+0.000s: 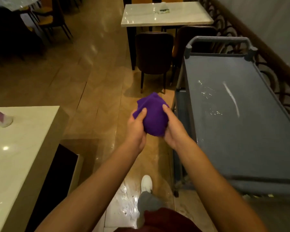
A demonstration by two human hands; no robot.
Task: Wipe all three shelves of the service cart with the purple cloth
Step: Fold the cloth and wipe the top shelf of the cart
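Cart top shelf [238, 134] lay open from above, nothing standing on it; only wet streaks on surface. Access limited by raised rim all round and handle bar [218, 39] at far end. Railing [273, 77] ran close along cart's far side, no approach there. Dark chair [153, 56] and marble table [166, 15] stood just beyond cart's far-left corner. Floor aisle [97, 91] between cart and near-left table [18, 158] was clear. Lower shelves mostly hidden under top.

The purple cloth [153, 118] looks soft and matt. The service cart [238, 118] looks like grey plastic, dull, with wet shiny streaks on its top shelf. The floor [90, 81] is smooth and glossy. The table [164, 14] looks like shiny stone.
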